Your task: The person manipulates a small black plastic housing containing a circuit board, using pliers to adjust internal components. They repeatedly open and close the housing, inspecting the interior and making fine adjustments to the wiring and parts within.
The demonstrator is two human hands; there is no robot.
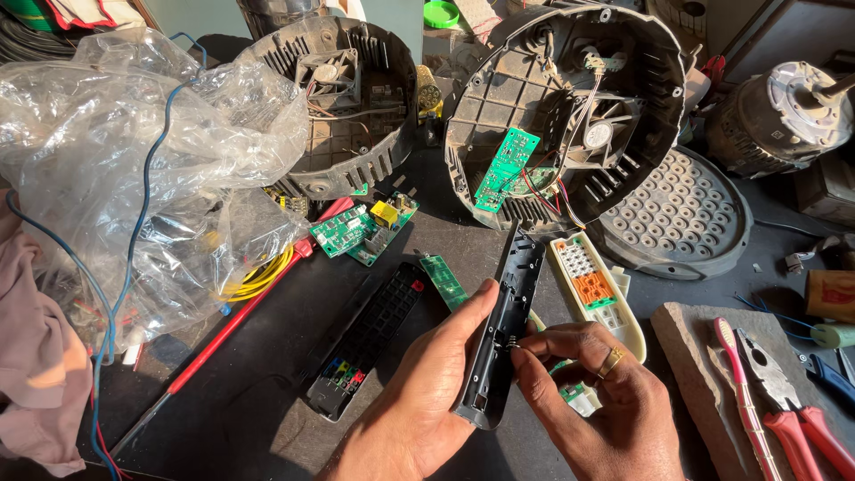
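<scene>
My left hand (419, 392) grips a long black remote-control back shell (500, 330), held upright with its hollow inner side showing. The fingertips of my right hand (592, 401), which wears a ring, pinch at a small metal spring inside the shell's middle. Under the right hand lies a small green circuit piece (577, 394). Just beyond it rests a cream remote front (592, 289) with white and orange rubber keypads. A black remote front (367, 343) with coloured buttons lies to the left on the dark table (267, 392).
Two round black appliance housings (570, 98) (343, 98) with fans and green boards stand at the back. A clear plastic bag (134, 169), red screwdriver (232, 321), loose green boards (356, 230), perforated round plate (681, 214), a motor (788, 111), toothbrush (739, 392) and red-handled pliers (784, 392) surround them.
</scene>
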